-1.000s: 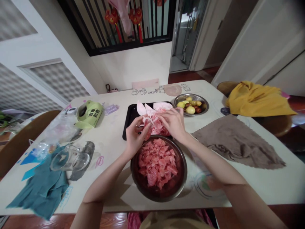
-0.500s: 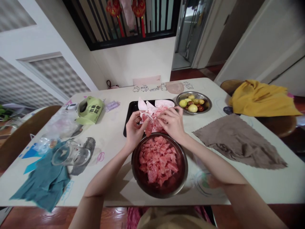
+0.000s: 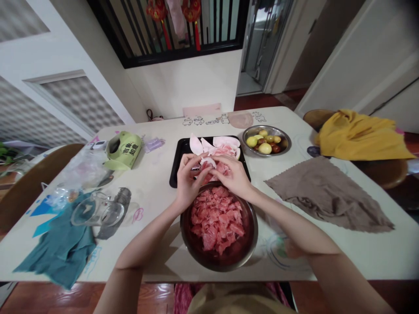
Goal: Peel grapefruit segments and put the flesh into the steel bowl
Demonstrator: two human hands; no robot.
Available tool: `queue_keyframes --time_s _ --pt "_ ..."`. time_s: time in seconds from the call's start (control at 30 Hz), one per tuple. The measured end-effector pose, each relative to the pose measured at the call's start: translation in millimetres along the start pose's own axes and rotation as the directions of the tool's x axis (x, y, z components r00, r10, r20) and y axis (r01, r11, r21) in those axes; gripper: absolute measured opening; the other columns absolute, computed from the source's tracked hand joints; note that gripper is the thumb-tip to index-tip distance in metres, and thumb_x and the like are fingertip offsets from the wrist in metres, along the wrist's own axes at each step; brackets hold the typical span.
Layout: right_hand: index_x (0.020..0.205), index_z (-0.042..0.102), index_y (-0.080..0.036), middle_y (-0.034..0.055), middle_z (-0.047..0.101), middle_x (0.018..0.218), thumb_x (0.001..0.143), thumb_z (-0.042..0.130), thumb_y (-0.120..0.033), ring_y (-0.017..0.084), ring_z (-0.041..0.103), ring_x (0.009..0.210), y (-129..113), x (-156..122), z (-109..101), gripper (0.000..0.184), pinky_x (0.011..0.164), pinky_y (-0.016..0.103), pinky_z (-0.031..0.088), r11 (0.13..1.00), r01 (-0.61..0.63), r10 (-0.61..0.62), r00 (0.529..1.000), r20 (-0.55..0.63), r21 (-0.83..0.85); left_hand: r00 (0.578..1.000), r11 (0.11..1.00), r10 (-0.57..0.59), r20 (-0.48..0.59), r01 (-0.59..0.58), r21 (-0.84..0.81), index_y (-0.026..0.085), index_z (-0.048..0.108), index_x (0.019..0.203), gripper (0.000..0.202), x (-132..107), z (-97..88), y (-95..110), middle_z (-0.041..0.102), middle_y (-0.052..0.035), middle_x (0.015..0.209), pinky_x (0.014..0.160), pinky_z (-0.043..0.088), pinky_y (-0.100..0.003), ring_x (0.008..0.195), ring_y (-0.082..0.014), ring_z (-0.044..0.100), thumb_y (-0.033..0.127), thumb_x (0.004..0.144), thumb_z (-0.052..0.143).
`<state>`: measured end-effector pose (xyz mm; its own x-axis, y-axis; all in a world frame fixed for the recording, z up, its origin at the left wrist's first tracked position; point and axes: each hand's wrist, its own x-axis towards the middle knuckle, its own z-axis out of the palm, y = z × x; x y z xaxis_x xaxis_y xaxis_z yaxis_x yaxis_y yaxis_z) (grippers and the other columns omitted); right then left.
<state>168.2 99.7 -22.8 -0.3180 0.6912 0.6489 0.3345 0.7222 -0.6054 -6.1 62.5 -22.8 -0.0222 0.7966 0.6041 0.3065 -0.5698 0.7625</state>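
Observation:
Between my two hands is a pomelo segment [image 3: 208, 163] with red flesh and white membrane. My left hand [image 3: 189, 178] pinches it from the left, and my right hand [image 3: 235, 175] closes on it from the right, partly covering it. Beneath and behind the hands lies a black tray [image 3: 176, 171] with pale pomelo peel [image 3: 226, 141] and more pink pieces. Nearer to me stands a metal bowl [image 3: 251, 244], holding a heap of peeled red pomelo flesh [image 3: 216, 220].
Beyond the tray at right is a steel bowl [image 3: 285, 147] of small yellow, green and dark red fruits. A brown cloth [image 3: 327, 192] lies right. On the left are a glass pitcher [image 3: 98, 210], a teal cloth [image 3: 62, 244] and a green bag [image 3: 126, 150].
My right hand has moved left and closer to my left hand, with its fingers now over the segment. More of the tray's right side shows. The bowls stay put.

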Motion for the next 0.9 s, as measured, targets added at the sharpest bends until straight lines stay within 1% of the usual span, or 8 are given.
queue_keyframes --time_s 0.1,0.2,0.27,0.37,0.5,0.67,0.8,0.9 --pt "0.116 0.071 -0.025 0.0064 0.077 0.114 0.090 0.071 -0.028 0.024 0.071 0.108 1 1 -1 0.026 0.099 0.045 0.054 0.999 0.015 -0.017 0.997 -0.079 -0.029 1.000 0.999 -0.016 0.005 0.015 0.046 0.029 0.064 0.134 0.044 2 -4.0 1 0.055 -0.0055 0.111 0.076 0.068 -0.026 0.098 -0.0149 0.062 0.027 0.091 0.073" --pt "0.115 0.071 -0.025 0.0063 0.077 0.115 0.090 0.071 -0.029 0.025 0.071 0.108 2 2 -4 0.026 0.102 0.047 0.053 0.997 0.001 -0.011 0.990 -0.140 -0.073 0.999 0.994 -0.041 0.028 0.038 0.105 0.025 0.061 0.137 0.047 5 -7.1 -1 0.063 -0.0062 0.107 0.081 0.068 -0.030 0.098 -0.0163 0.067 0.029 0.092 0.071" --pt "0.115 0.071 -0.025 0.0065 0.077 0.116 0.090 0.072 -0.030 0.025 0.071 0.108 4 3 -6 0.026 0.102 0.045 0.053 0.998 -0.018 0.007 0.987 -0.161 -0.068 0.997 0.992 -0.058 0.057 0.051 0.119 0.022 0.064 0.132 0.041 6 -7.4 -4 0.068 -0.0070 0.104 0.083 0.067 -0.032 0.097 -0.0171 0.069 0.031 0.093 0.070" --pt "0.114 0.072 -0.025 0.0060 0.077 0.115 0.088 0.073 -0.031 0.025 0.072 0.107 5 3 -7 0.027 0.099 0.044 0.056 0.998 -0.061 0.054 0.980 -0.193 -0.034 0.995 0.986 -0.061 0.085 0.047 0.157 0.020 0.072 0.116 0.028 4 -6.0 -10 0.073 -0.0088 0.104 0.081 0.067 -0.033 0.095 -0.0184 0.070 0.035 0.092 0.070" --pt "0.112 0.073 -0.024 0.0066 0.078 0.114 0.086 0.075 -0.034 0.026 0.073 0.105 4 2 -5 0.028 0.095 0.042 0.058 0.996 -0.090 0.087 0.976 -0.199 -0.007 0.997 0.973 -0.033 0.067 0.017 0.228 0.020 0.076 0.107 0.024 1 -4.0 -13 0.077 -0.0095 0.102 0.076 0.067 -0.033 0.088 -0.0186 0.073 0.037 0.090 0.074" --pt "0.111 0.073 -0.022 0.0069 0.078 0.113 0.085 0.076 -0.035 0.025 0.074 0.103 5 1 -5 0.029 0.093 0.039 0.059 0.996 -0.090 0.089 0.975 -0.203 0.003 0.996 0.956 0.010 0.084 -0.035 0.293 0.022 0.079 0.099 0.013 3 -5.8 -8 0.080 -0.0078 0.099 0.075 0.065 -0.033 0.089 -0.0204 0.076 0.029 0.091 0.070" --pt "0.108 0.074 -0.022 0.0059 0.079 0.111 0.083 0.077 -0.036 0.026 0.075 0.101 6 3 -7 0.028 0.092 0.039 0.060 0.992 -0.126 0.122 0.972 -0.203 -0.009 0.993 0.968 -0.029 0.112 0.000 0.253 0.021 0.079 0.102 0.017 4 -7.3 -6 0.081 -0.0070 0.101 0.073 0.065 -0.031 0.087 -0.0200 0.077 0.024 0.092 0.066" --pt "0.106 0.074 -0.022 0.0059 0.079 0.108 0.083 0.078 -0.037 0.025 0.075 0.098 6 4 -9 0.028 0.089 0.038 0.060 0.987 -0.158 0.154 0.968 -0.197 -0.003 0.989 0.980 -0.089 0.116 0.066 0.189 0.019 0.080 0.104 0.019 3 -6.5 -8 0.081 -0.0080 0.101 0.073 0.066 -0.030 0.085 -0.0200 0.077 0.026 0.092 0.067"
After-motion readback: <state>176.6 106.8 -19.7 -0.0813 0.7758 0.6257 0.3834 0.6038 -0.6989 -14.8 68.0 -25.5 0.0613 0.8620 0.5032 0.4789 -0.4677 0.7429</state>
